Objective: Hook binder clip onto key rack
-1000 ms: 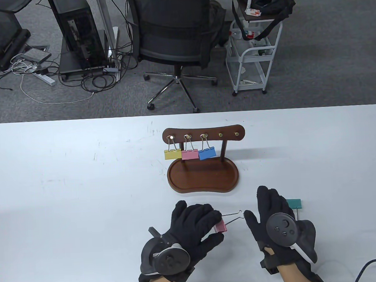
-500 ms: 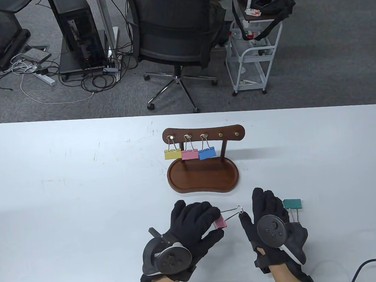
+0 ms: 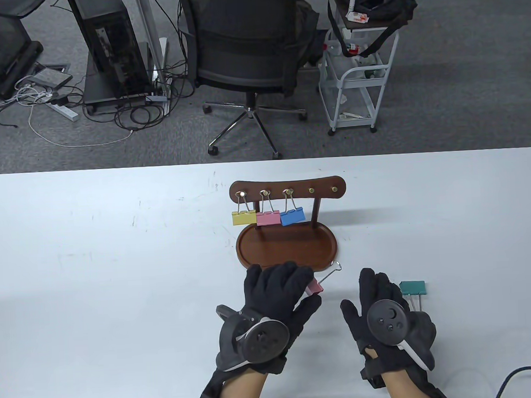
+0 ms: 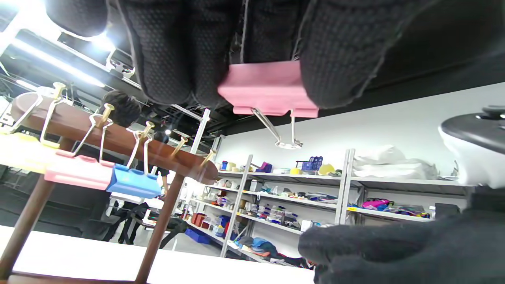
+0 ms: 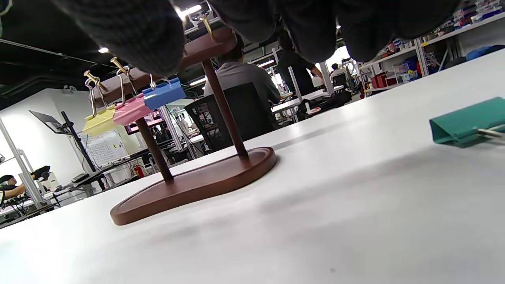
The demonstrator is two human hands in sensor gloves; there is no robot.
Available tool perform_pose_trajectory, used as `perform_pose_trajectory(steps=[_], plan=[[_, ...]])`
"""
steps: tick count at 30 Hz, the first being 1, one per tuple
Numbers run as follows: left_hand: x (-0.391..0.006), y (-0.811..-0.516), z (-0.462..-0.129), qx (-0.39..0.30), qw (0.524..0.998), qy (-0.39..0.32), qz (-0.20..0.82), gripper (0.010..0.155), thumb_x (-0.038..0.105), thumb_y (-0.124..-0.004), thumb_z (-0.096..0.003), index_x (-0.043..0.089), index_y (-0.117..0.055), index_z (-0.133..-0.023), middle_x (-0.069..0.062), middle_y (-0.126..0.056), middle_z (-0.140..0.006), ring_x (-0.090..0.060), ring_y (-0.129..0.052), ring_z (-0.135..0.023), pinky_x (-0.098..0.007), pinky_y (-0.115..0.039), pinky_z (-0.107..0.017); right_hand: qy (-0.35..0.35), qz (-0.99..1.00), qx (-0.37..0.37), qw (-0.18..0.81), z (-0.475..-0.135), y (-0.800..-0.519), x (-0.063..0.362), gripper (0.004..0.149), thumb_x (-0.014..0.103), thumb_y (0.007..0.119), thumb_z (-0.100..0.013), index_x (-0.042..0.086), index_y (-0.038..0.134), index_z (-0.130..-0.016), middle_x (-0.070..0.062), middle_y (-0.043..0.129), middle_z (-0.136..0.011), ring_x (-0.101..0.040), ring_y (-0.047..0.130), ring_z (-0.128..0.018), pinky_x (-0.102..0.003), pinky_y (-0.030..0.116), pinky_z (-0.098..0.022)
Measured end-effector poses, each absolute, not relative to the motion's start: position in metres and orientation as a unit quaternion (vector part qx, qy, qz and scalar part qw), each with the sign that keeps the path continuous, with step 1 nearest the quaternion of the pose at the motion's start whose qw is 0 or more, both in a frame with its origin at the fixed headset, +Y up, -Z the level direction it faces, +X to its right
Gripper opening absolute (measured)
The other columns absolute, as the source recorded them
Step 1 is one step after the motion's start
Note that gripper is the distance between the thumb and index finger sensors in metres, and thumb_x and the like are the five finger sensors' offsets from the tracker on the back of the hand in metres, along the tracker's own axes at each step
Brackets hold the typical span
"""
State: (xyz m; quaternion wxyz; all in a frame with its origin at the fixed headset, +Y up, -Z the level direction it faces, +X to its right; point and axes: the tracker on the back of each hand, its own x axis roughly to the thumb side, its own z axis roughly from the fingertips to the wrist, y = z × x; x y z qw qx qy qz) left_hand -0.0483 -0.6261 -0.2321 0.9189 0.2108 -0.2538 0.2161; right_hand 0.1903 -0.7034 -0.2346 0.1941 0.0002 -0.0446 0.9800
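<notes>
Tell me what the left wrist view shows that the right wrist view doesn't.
Only the left wrist view shows the held pink binder clip pinched by the left hand's fingers.

Only the right wrist view shows the green binder clip lying on the table.

Both show the key rack with yellow, pink and blue clips hanging.

Left hand point(image 3: 281, 296) hid most of the pink clip point(image 3: 314, 287) in table view. Green clip's point(image 5: 469, 122) wire handles were cut off at right wrist view's right edge; right hand point(image 3: 382, 299) covered their near ends in table view.
</notes>
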Motion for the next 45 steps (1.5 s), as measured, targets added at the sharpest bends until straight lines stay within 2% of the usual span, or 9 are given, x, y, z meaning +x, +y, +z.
perform_pose_trajectory(steps=[7,15,26,45], plan=[[-0.033,-0.598,-0.253,0.206,0.934,-0.209,0.204,0.078,0.048,-0.092,-0.0503,0.007,-0.069,-0.113,-0.027,-0.082,-0.103,-0.051,-0.089,-0.087,-0.08,-0.054,-0.068,-0.046,0.977,0.01,0.206,-0.23,-0.701,0.19,0.082,0.051,0.072,-0.058,0.002,0.043,-0.118,-0.039,0.052,-0.114,-0.067,0.057,-0.095,-0.074,0.052,-0.064],[-0.019,-0.578,-0.276,0.208,0.948,-0.158,0.182,0.08,0.048,-0.091,-0.0512,0.004,-0.065,-0.114,-0.026,-0.078,-0.105,-0.051,-0.088,-0.088,-0.079,-0.054,-0.068,-0.049,0.974,0.016,0.22,-0.227,-0.7,0.189,0.082,0.051,0.072,-0.058,0.002,0.043,-0.118,-0.039,0.053,-0.114,-0.066,0.057,-0.095,-0.074,0.052,-0.064],[-0.012,-0.579,-0.313,0.18,0.972,-0.078,0.133,0.08,0.046,-0.09,-0.0527,0.003,-0.063,-0.114,-0.027,-0.075,-0.107,-0.053,-0.086,-0.089,-0.077,-0.055,-0.068,-0.035,0.969,0.034,0.244,-0.225,-0.7,0.186,0.082,0.05,0.072,-0.058,0.001,0.044,-0.117,-0.039,0.052,-0.114,-0.067,0.057,-0.095,-0.074,0.052,-0.064],[0.001,-0.587,-0.347,0.174,0.979,-0.049,0.097,0.081,0.047,-0.089,-0.0535,0.003,-0.06,-0.115,-0.026,-0.072,-0.109,-0.052,-0.085,-0.09,-0.076,-0.056,-0.068,-0.016,0.965,0.044,0.257,-0.225,-0.702,0.183,0.082,0.05,0.072,-0.058,0.0,0.044,-0.117,-0.04,0.052,-0.114,-0.067,0.057,-0.095,-0.074,0.052,-0.064]])
